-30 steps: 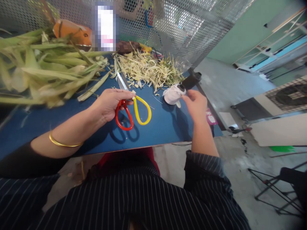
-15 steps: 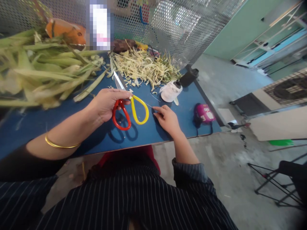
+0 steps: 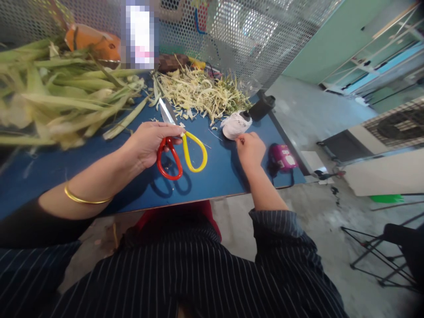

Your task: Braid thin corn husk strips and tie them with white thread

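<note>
My left hand (image 3: 154, 140) is closed around scissors (image 3: 168, 111) with one red and one yellow handle loop. The blades point away from me and the loops hang toward me. A small whitish scrap shows at my fingertips, and a thin needle-like strand (image 3: 207, 146) sticks out past the yellow loop. My right hand (image 3: 251, 149) is closed, fingers curled in, just in front of a cone of white thread (image 3: 234, 125). Whatever its fingers pinch is too small to make out. A short loose thread (image 3: 215, 134) lies left of the cone.
Green corn husks (image 3: 82, 95) pile up at the left of the blue table (image 3: 212, 183), with shredded husk strips (image 3: 202, 92) at the back. A black thread cone (image 3: 263, 107) and a purple box-like object (image 3: 283, 157) stand at the right. Mesh (image 3: 245, 31) rises behind.
My right hand has moved right, from the thin strand's end to the front of the white cone, and its fingers have curled in. My left hand still holds the scissors.
</note>
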Available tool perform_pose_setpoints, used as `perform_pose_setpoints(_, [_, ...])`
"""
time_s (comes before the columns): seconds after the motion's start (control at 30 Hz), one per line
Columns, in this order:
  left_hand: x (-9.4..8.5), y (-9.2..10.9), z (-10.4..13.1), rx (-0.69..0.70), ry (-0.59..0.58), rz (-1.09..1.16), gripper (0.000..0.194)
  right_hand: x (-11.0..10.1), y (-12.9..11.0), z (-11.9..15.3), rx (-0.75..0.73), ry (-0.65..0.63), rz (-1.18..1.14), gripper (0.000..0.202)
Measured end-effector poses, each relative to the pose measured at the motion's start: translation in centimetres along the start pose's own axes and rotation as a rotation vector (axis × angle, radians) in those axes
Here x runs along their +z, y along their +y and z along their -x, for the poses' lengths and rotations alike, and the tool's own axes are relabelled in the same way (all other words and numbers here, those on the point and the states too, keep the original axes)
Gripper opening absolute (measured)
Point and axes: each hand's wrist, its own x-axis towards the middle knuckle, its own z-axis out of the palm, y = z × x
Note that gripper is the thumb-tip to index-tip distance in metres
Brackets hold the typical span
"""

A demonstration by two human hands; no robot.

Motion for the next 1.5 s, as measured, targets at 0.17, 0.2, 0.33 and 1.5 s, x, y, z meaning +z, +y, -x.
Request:
perform_pose_setpoints(0.17, [-0.1, 0.0, 0.0, 0.008, -0.008, 0.005, 0.008, 0.0, 0.0, -0.2, -0.039, -0.004, -0.096, 0.017])
perform_pose_setpoints(0.2, [-0.1, 0.0, 0.1, 0.013, -0.014, 0.006, 0.008, -0.1, 0.1, 0.0, -0.034, -0.009, -0.168, 0.015])
perform_pose_setpoints(0.33, [-0.1, 0.1, 0.1, 0.019, -0.015, 0.005, 0.007, -0.7, 0.2, 1.3, 0.019, -0.099, -0.517, 0.015])
perform_pose_setpoints(1.5, [-0.1, -0.4, -0.1, -0.006, -0.011, -0.015, 0.011, -0.6, 0.7, 0.8, 0.105, -0.030, -0.386, 0.020])
